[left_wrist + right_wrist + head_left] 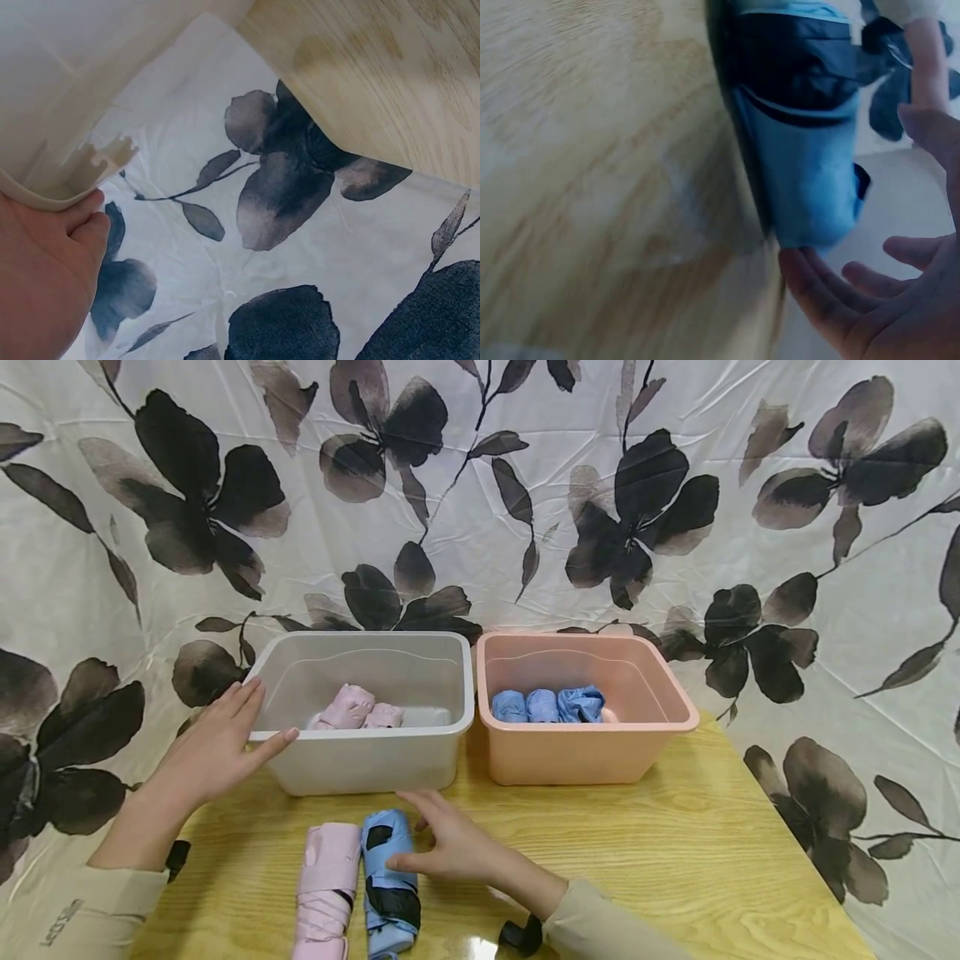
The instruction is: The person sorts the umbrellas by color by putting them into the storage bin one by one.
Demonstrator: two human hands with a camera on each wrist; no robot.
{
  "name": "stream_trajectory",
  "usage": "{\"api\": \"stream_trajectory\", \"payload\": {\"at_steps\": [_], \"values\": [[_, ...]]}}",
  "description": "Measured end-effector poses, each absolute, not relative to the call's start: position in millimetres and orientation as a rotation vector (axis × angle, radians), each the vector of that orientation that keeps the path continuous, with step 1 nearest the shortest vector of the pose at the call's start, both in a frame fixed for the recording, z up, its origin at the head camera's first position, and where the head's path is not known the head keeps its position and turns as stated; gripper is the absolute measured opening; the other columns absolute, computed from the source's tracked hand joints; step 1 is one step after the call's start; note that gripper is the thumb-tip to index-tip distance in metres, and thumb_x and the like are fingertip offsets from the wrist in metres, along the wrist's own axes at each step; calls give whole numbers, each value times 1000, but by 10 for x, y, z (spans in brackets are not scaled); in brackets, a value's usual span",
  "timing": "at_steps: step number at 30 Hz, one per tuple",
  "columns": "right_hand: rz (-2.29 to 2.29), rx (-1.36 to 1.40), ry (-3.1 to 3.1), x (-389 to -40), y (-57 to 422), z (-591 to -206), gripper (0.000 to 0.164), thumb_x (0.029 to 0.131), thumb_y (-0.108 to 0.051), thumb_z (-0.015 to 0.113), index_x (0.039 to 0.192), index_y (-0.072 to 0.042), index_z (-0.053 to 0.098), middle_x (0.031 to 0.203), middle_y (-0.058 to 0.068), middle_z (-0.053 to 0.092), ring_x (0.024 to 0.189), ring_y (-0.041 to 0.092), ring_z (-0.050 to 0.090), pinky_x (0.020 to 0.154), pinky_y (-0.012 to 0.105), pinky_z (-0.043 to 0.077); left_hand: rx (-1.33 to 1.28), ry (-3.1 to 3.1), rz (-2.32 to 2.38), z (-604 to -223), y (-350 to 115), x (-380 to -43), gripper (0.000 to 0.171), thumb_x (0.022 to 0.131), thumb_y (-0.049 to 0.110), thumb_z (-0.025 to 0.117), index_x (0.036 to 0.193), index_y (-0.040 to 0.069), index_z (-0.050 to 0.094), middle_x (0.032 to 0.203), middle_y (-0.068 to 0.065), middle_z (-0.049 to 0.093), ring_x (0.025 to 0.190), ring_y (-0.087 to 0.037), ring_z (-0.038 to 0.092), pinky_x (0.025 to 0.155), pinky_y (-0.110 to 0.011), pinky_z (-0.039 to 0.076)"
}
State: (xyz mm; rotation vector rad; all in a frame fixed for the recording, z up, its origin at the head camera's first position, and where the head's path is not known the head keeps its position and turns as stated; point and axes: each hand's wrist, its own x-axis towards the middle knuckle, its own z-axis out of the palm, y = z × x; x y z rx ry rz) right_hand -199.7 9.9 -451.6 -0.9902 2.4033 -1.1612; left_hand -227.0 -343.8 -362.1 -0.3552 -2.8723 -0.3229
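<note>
My left hand (213, 747) rests at the front left corner of the grey bin (367, 764), fingers straight and close together, thumb apart along the front rim. My right hand (457, 843) is spread around the far end of the blue umbrella (382, 878), thumb above it; I cannot tell whether the fingertips touch. That umbrella lies on the table (637, 868), just beside the pink umbrella (327, 868), in front of the grey bin.
</note>
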Motion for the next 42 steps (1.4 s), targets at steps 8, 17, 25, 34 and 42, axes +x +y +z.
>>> {"api": "stream_trajectory", "payload": {"at_steps": [8,17,25,34,42], "values": [[-892,-967,2493,-2008,-114,-4631,101,82,-59,82,163,-21,35,159,6,41,134,18,51,105,31,49,-355,-2874,-315,-3615,-3414,-2290,96,102,57,57,155,-17,28,162,-38,27,149,-58,23,117,-73,23],[-896,-868,2473,-2047,-229,-4593,100,74,-53,91,157,-22,45,146,3,51,117,13,58,95,27,51,-356,-2864,-306,-3605,-3408,-2285,95,102,57,57,155,-17,29,161,-38,28,150,-57,23,116,-72,24],[-1099,-828,2415,-2044,-232,-4643,94,70,-35,96,151,-16,51,141,1,53,118,9,52,99,25,47,-351,-2869,-311,-3612,-3424,-2276,95,102,56,56,155,-18,27,161,-39,27,150,-58,22,116,-72,23],[-1353,-827,2323,-1925,-118,-4622,95,68,-22,96,151,-19,49,138,-6,48,117,8,50,94,24,47,-362,-2859,-320,-3624,-3436,-2269,95,102,55,57,155,-18,27,160,-39,27,149,-58,23,116,-72,23],[-1491,-921,2285,-1800,6,-4542,94,72,-16,94,151,-28,45,146,-7,43,122,8,48,98,26,48,-358,-2858,-314,-3625,-3439,-2270,95,102,56,57,154,-18,28,160,-39,28,149,-58,23,116,-73,24]]}}
